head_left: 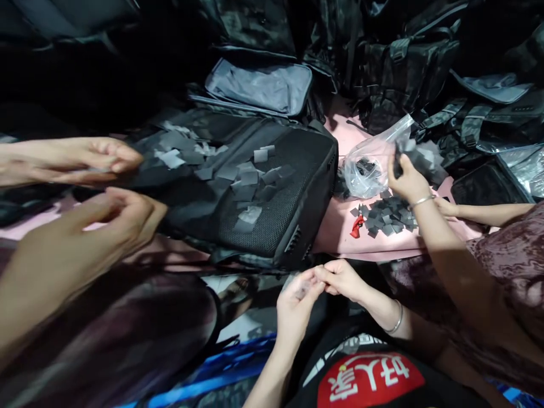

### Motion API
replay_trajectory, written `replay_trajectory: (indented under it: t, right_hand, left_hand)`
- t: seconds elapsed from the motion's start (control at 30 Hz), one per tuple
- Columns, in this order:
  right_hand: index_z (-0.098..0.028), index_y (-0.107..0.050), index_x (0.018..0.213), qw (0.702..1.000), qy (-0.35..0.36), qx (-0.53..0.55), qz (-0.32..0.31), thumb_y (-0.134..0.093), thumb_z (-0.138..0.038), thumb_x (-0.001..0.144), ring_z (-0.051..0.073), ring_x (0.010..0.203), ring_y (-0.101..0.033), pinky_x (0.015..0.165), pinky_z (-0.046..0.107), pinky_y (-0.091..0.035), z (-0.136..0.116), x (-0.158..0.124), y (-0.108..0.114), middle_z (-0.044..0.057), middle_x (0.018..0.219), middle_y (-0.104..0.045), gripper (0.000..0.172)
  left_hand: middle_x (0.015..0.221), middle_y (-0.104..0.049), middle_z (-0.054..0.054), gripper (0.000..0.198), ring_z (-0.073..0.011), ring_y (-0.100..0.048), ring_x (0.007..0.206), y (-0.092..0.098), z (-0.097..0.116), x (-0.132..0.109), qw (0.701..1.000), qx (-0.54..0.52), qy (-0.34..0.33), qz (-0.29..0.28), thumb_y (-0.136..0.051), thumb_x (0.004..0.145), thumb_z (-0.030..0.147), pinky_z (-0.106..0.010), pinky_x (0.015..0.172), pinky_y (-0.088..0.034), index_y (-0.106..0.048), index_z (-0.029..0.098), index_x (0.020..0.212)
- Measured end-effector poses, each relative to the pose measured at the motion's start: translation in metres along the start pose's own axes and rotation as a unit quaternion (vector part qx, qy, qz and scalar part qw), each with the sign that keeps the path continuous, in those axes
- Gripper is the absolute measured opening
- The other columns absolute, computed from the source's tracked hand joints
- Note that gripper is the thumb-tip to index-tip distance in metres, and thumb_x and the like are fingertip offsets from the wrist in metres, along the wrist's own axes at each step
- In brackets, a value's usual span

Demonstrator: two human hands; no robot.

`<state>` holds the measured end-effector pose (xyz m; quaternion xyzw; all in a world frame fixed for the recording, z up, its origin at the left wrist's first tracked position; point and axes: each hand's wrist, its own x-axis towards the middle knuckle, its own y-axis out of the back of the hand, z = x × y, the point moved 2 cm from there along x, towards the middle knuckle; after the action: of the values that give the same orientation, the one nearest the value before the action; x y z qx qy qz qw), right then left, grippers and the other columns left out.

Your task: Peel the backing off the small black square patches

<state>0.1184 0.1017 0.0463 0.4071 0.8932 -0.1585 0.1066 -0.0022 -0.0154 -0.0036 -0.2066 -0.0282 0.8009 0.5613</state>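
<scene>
My left hand (pixel 295 309) is in front of my body, fingers curled around a small bunch of thin translucent pieces (pixel 301 290). My right hand (pixel 345 279), with a bangle on its wrist, meets it at the fingertips in a pinch; anything between those fingertips is too small to make out. Just beyond them lies a black mesh-panelled backpack (pixel 293 187). Dark grey square patches (pixel 249 178) are scattered over its surface, with paler scraps (pixel 170 158) farther to the left.
At left, a co-worker's two hands (pixel 123 221) are close together. A co-worker's hand (pixel 408 178) at right holds dark pieces near a clear plastic bag (pixel 365 170). Red-handled snips (pixel 357 226) lie beside a pile of dark squares (pixel 389 215) on pink cloth (pixel 335 238). Backpacks (pixel 403 79) crowd the back.
</scene>
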Motion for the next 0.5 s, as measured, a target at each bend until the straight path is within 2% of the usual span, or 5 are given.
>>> replay_trajectory:
  t: [0.07, 0.13, 0.2, 0.27, 0.5]
  right_hand:
    - [-0.012, -0.061, 0.095, 0.999, -0.018, 0.018, -0.020, -0.039, -0.045, 0.094, 0.012, 0.067, -0.058, 0.058, 0.025, -0.050, 0.028, -0.015, -0.016, 0.004, 0.079, -0.061, 0.040]
    - [-0.012, -0.062, 0.090, 0.995, -0.031, 0.085, -0.049, -0.030, -0.057, 0.092, 0.010, 0.054, -0.052, 0.048, 0.022, -0.042, 0.048, -0.022, -0.025, 0.002, 0.065, -0.056, 0.055]
    - [-0.013, -0.061, 0.095, 0.981, -0.034, 0.178, -0.074, -0.044, -0.058, 0.087, 0.009, 0.054, -0.051, 0.047, 0.020, -0.039, 0.060, -0.024, -0.026, 0.002, 0.067, -0.057, 0.050]
    - [-0.013, -0.060, 0.097, 0.969, -0.020, 0.235, -0.076, -0.064, -0.050, 0.077, 0.009, 0.058, -0.053, 0.048, 0.019, -0.039, 0.068, -0.022, -0.022, 0.004, 0.075, -0.061, 0.042]
    - [-0.011, -0.060, 0.085, 0.992, 0.028, 0.118, 0.020, -0.059, -0.043, 0.079, 0.004, 0.038, -0.041, 0.036, 0.016, -0.027, 0.084, -0.007, -0.012, 0.001, 0.061, -0.060, 0.033]
  left_hand:
    - [0.068, -0.056, -0.003, 0.017, -0.0118, -0.047, 0.062, 0.003, 0.001, 0.002, 0.998, 0.027, -0.045, 0.032, -0.079, 0.063, 0.026, -0.022, 0.052, -0.035, -0.070, 0.014, 0.070]
    - [0.059, -0.048, 0.000, 0.018, -0.0095, -0.040, 0.054, 0.006, 0.004, 0.004, 0.997, -0.009, -0.059, 0.057, -0.076, 0.067, 0.028, -0.021, 0.048, -0.032, -0.066, 0.014, 0.063]
    - [0.052, -0.039, 0.004, 0.020, -0.0072, -0.031, 0.047, 0.011, 0.008, 0.006, 0.994, -0.069, -0.048, 0.070, -0.074, 0.069, 0.030, -0.020, 0.045, -0.028, -0.063, 0.015, 0.064]
    - [0.053, -0.037, 0.005, 0.024, -0.0060, -0.029, 0.045, 0.016, 0.012, 0.007, 0.991, -0.112, -0.031, 0.069, -0.074, 0.069, 0.031, -0.019, 0.043, -0.026, -0.057, 0.015, 0.062]
    - [0.057, -0.040, 0.004, 0.027, -0.0059, -0.032, 0.047, 0.033, 0.016, 0.004, 0.988, -0.130, 0.028, 0.085, -0.071, 0.068, 0.026, -0.018, 0.042, -0.028, -0.048, 0.015, 0.059]
